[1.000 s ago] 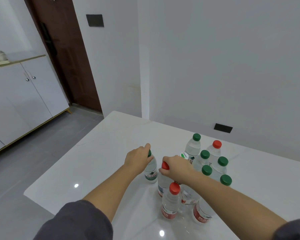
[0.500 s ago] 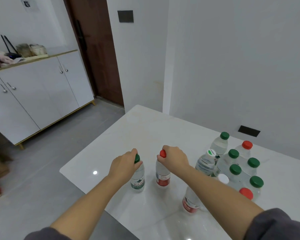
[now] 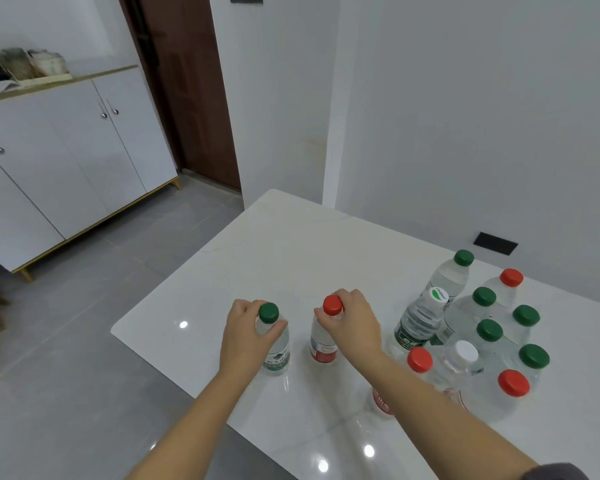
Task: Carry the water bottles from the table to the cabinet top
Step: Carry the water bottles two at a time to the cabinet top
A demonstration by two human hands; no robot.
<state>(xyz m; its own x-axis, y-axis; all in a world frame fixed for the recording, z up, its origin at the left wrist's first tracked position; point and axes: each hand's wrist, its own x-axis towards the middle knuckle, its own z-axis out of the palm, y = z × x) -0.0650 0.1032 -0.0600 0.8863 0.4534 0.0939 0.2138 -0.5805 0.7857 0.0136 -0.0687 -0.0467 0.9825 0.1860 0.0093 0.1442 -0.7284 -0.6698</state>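
Two bare forearms reached in from the lower edge, a dark sleeve (image 3: 555, 473) showing at the right wrist end.

The left hand (image 3: 246, 337) gripped the neck of a green-capped bottle (image 3: 277, 351). Its fingers (image 3: 241, 308) curled behind the cap and the thumb lay across the front shoulder.

The right hand (image 3: 353, 328) pinched a red-capped bottle (image 3: 322, 346) just under its cap, with the fingertips (image 3: 350, 295) wrapped round the neck.

Both bottles were upright, close together but apart, over the near-left part of the glossy white bench (image 3: 291, 244). Whether their bases touched the surface could not be told.

To the right, partly behind the right forearm, stood a cluster of bottles (image 3: 482, 336), upright and packed close together:
- five had green caps
- three had red caps
- one had a plain white cap (image 3: 466, 351)
- one, with a dark label, had a white cap bearing a green mark (image 3: 439, 294)

A black wall outlet (image 3: 495, 243) sat in the grey wall just beyond the far edge of the bench.

Across the grey tiled floor (image 3: 66, 323), to the left and well apart from the bench, stood a white cabinet (image 3: 66, 161) with metal door handles and short wooden legs. No water bottle could be seen on the cabinet top (image 3: 94, 75), which carried several pale containers (image 3: 32, 62) near its left end. A dark brown door (image 3: 187, 84) stood in the corner between the cabinet and the wall.
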